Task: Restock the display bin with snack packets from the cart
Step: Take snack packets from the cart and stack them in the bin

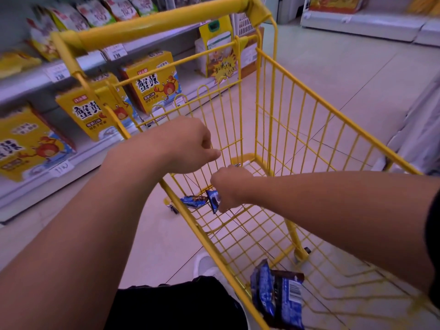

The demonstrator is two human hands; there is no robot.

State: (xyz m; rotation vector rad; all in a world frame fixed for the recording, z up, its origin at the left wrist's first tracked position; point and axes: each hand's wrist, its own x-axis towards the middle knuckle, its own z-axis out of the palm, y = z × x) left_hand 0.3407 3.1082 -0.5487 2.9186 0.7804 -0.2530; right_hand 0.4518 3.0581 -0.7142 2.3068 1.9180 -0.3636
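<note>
1. Yellow wire forms the cart (297,120) that fills the centre and right of the frame, its thick handle bar (152,25) running across the top.

2. We see both bare forearms reaching from the lower edge into the cart's basket, wrists bent downward.

3. Our left hand (190,146), at the frame's centre, hovers above the basket floor with its fingers curled under and the thumb pointing right; we cannot tell whether it holds anything.

4. Our right hand (229,189), just below and right of the left, is turned knuckles-up and pinches a blue snack packet (213,198) that sticks out from its left side; a sliver of another wrapper shows above its knuckles.

5. A second blue packet (193,201) lies on the wire floor just left of the pinched one, touching it.

6. A larger dark blue packet with a barcode (277,298) rests at the bottom centre of the frame, against the basket's near corner.

7. Yellow boxes with a crab drawing (154,82) line the shelves (31,84) along the left of the frame, with bagged goods blurred above them at upper left.

8. Pale floor tiles (333,67) spread across the upper right.
</note>
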